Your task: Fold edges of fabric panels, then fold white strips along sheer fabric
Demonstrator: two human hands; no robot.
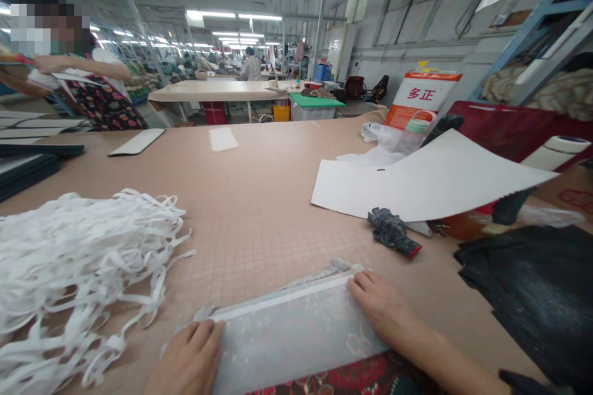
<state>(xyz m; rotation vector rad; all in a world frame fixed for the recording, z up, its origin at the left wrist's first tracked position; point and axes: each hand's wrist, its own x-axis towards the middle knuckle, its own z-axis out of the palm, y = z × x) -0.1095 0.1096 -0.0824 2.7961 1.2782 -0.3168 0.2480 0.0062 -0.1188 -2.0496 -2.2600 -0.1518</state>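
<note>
In front of me lies a greyish, semi-sheer cloth panel (291, 339) with a faint floral pattern. A white strip (287, 296) runs along its far edge, and other pale cloth layers (331, 270) peek out behind it. My left hand (192, 352) rests on the panel's left edge, fingers stretched forward and thumb hidden. At the far right corner, my right hand (377, 305) lies with its fingers flat over the strip's end. Dark red patterned fabric (343, 376) shows along the near side, by my right forearm.
White tape (88, 265) lies in a tangled heap on the left. On the right are a knitted glove (391, 231), a large white sheet (407, 182) and black fabric pieces (532, 290). Dark-edged panels (28, 166) are stacked far left, near a co-worker (102, 86).
</note>
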